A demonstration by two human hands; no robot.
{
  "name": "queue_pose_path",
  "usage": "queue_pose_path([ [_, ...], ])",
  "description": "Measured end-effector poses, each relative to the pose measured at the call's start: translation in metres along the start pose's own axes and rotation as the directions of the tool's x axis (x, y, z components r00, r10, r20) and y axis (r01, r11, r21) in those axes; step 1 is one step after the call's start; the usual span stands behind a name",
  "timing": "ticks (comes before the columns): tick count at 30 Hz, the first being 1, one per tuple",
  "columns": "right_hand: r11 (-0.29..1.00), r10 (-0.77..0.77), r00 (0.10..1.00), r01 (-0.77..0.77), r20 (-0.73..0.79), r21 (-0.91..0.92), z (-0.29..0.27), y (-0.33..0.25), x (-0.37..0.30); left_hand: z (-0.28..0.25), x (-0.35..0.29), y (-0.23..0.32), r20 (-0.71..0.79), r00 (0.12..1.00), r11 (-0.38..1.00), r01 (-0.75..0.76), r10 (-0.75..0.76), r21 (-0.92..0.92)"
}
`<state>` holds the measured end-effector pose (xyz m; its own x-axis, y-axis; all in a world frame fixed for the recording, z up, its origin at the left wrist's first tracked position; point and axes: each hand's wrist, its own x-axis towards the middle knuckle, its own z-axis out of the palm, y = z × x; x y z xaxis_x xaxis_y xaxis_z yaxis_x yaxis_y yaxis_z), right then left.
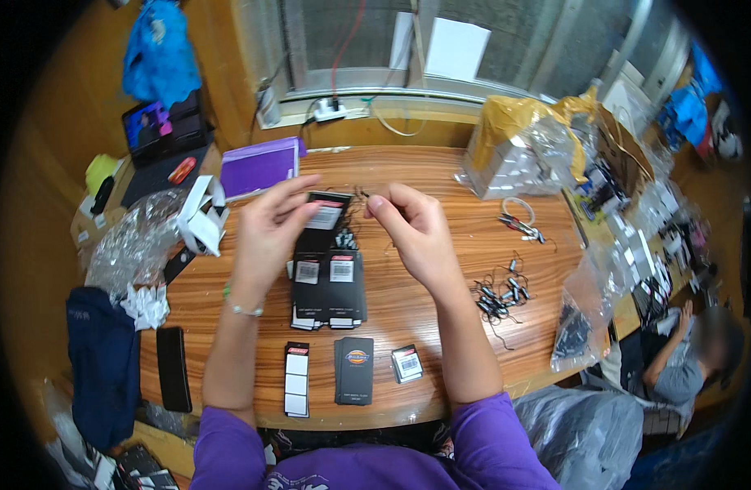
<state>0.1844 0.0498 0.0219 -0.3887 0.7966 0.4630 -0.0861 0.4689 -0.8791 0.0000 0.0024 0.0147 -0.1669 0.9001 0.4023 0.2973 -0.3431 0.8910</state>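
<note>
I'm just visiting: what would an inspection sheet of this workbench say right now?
Surface: wooden table, mostly covered.
Job's things: black card tag held up in the left hand; thin string pinched by the right hand; stacks of black tags below; loose tags near the front edge.
Clutter: plastic bags, purple box, phone, foil-wrapped pack, scissors.
Hands: both raised, close together over the stacks.
Cables: pile of black string loops; power strip on the sill.
Surroundings: laptop, window, another person seated at right.
</note>
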Motion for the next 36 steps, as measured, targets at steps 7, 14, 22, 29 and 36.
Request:
queue_pose_path([
  [7,0.900,-0.041,0.999,0.026,-0.024,-0.436,0.023,0.009,-0.005,0.016,-0.004,0.000,-0.031,0.999,0.989,0.011,-0.016,-0.147],
  [14,0.911,-0.077,0.995,0.041,-0.071,-0.410,0.029,0.017,-0.002,0.016,-0.007,0.003,-0.007,1.000,0.989,0.017,-0.018,-0.149],
  [22,0.990,-0.005,0.975,0.036,-0.221,0.136,0.019,0.027,0.004,0.038,0.009,0.051,-0.117,0.857,0.864,-0.493,0.503,0.103],
  [29,0.952,0.074,0.974,-0.006,-0.214,0.305,-0.019,0.038,-0.002,0.114,0.045,0.122,0.540,0.673,0.436,-0.739,0.505,0.513],
  [36,0.923,0.147,0.946,-0.026,-0.289,0.384,0.001,0.041,0.013,0.087,0.064,0.095,0.200,0.774,0.765,-0.630,0.601,0.137],
])
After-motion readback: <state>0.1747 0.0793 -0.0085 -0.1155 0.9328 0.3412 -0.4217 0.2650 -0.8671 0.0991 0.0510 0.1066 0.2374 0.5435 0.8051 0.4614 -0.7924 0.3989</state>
